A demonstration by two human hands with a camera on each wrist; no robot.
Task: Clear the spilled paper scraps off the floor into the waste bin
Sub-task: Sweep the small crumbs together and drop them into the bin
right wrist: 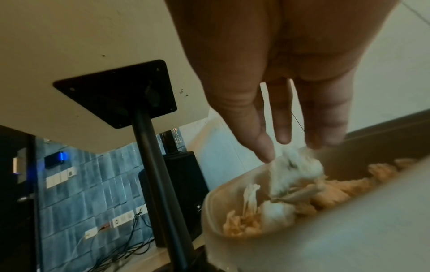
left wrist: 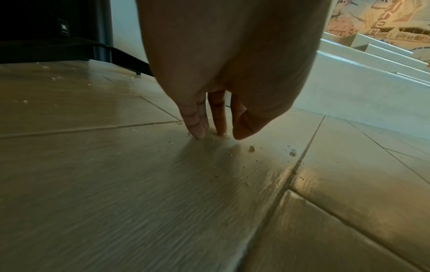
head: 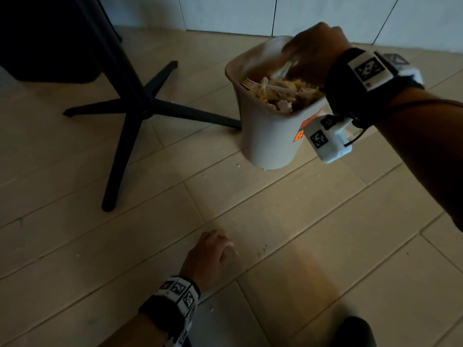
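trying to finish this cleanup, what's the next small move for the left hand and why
Probably pinch up the crumbs beside its fingertips: the left hand already touches the floor there, while the right hand is open over the full bin.

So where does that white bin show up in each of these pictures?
Head view: the waste bin stands upper right on the floor, full of paper, right hand over its mouth.
Left wrist view: not in it; only the left hand with fingertips on the floor.
Right wrist view: lower right, blurred, its rim below the fingers.
Shared landmark: the black table post, left of the bin.
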